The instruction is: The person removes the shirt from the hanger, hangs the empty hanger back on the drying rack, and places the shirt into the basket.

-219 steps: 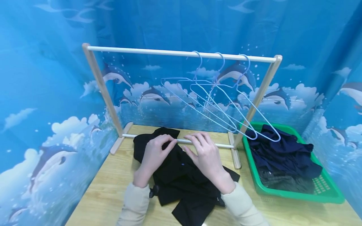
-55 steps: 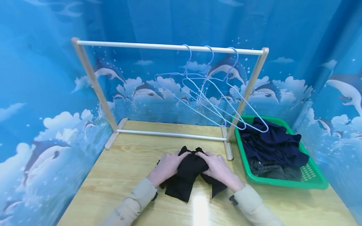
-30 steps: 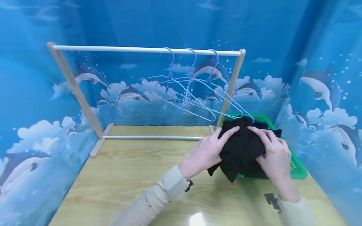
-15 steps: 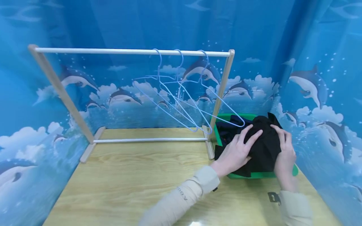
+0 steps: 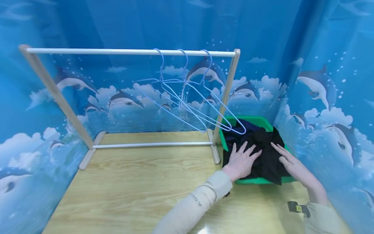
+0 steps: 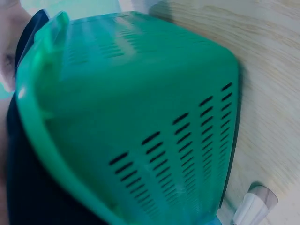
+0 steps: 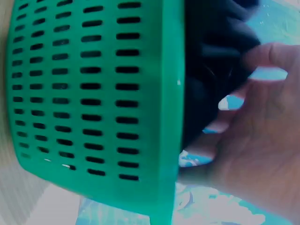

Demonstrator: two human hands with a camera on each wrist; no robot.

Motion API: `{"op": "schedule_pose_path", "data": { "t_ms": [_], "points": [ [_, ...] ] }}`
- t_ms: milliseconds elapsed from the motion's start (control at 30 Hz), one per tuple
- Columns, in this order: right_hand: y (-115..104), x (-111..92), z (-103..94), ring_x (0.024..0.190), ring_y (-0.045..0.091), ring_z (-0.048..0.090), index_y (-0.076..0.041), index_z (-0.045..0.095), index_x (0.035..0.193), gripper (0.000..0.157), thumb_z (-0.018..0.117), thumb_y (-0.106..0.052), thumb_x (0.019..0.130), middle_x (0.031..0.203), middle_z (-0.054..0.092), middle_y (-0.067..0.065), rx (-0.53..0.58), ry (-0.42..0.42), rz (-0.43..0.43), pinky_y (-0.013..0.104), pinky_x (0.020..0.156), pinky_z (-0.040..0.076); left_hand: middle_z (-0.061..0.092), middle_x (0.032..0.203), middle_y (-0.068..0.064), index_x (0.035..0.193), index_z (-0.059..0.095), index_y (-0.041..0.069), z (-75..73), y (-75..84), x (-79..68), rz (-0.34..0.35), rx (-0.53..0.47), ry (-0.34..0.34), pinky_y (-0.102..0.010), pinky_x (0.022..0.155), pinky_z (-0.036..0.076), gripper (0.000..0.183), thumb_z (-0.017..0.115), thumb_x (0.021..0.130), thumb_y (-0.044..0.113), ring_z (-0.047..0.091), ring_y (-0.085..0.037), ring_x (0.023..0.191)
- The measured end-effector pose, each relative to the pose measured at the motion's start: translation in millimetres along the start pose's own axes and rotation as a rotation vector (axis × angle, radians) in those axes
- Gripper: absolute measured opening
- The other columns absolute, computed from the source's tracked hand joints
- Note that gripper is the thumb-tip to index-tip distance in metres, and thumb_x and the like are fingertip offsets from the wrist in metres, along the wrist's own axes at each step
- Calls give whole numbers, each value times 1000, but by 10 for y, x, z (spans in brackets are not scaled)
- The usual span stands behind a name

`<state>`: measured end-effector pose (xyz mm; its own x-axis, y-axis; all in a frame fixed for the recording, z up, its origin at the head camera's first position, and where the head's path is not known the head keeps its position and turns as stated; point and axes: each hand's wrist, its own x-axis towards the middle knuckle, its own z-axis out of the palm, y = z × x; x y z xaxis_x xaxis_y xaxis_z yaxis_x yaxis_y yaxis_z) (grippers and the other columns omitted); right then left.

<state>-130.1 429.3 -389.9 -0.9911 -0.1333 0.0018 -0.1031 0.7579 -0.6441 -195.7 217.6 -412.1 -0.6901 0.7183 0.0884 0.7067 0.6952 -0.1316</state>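
A black garment (image 5: 267, 157) lies bunched in the green plastic basket (image 5: 258, 181), one corner hanging over the front rim. Its exact kind does not show. My left hand (image 5: 240, 163) rests on its left side with the fingers spread. On the garment's right side, my right hand (image 5: 296, 169) touches the cloth with straight fingers. In the right wrist view, the right hand (image 7: 262, 126) is by the basket's rim beside the dark cloth (image 7: 211, 61). The left wrist view mostly holds the basket's slotted wall (image 6: 140, 103). Dark blue cloth (image 5: 246, 126) shows behind the black garment.
A wooden rack (image 5: 56, 97) with white rods stands at the back of the table (image 5: 131, 188). Three light-blue wire hangers (image 5: 187, 107) hang at its right end, their corners reaching over the basket. A dolphin-print curtain (image 5: 131, 29) surrounds the table.
Both hands gathered the black garment from the table, carried it right and set it in the basket. The fingers have since straightened and let go, and the head view has turned right.
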Motion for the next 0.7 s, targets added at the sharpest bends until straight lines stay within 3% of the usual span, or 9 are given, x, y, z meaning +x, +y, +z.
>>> {"op": "schedule_pose_path", "data": {
  "t_ms": [33,67,167,267,467,600,667,700],
  "points": [
    [-19,11,2,142,66,7,-9,11,163,60,39,-21,111,162,1,36,-8,-3,7,80,98,23,20,167,16,158,29,43,-7,-25,1,9,-8,-19,-48,120,28,67,60,99,47,18,-17,154],
    [-27,30,16,141,67,9,-8,10,163,63,42,-24,111,161,2,38,-35,-2,11,80,98,24,17,167,16,158,29,42,-15,-57,-5,22,-20,-35,-48,120,27,68,61,98,49,17,-16,155],
    [-29,105,106,132,67,29,-7,7,163,75,53,-13,104,157,8,44,-195,24,31,63,84,46,12,169,14,159,30,39,-46,-188,-54,83,-91,-56,-47,120,28,70,62,98,51,15,-16,155],
    [-31,163,197,123,66,41,-4,13,162,80,59,-8,96,154,17,43,-352,59,48,55,70,49,13,169,11,159,28,39,-93,-332,-160,139,-203,-47,-47,119,31,69,59,100,51,19,-19,155],
    [-59,228,336,106,57,58,4,54,142,43,52,-14,102,147,41,37,-525,99,49,52,61,51,24,167,-7,161,25,35,-187,-472,-431,128,-341,25,-50,114,38,67,49,103,55,36,-31,148],
    [-73,250,428,79,48,63,4,61,134,36,47,1,101,141,47,38,-571,125,43,45,53,49,34,163,-3,160,29,35,-205,-358,-529,119,-290,-1,-53,115,36,60,42,105,55,40,-26,146],
    [-59,239,442,63,40,59,6,60,134,38,46,7,99,141,46,39,-560,120,22,43,51,46,41,159,4,157,37,37,-175,-272,-527,108,-193,-11,-55,116,32,53,40,106,53,42,-20,144],
    [-43,232,432,64,40,60,7,58,136,38,47,7,99,142,45,40,-546,104,6,42,52,46,45,156,8,153,43,39,-159,-229,-512,96,-136,-15,-58,117,29,49,40,106,53,44,-17,143]
  ]
}}
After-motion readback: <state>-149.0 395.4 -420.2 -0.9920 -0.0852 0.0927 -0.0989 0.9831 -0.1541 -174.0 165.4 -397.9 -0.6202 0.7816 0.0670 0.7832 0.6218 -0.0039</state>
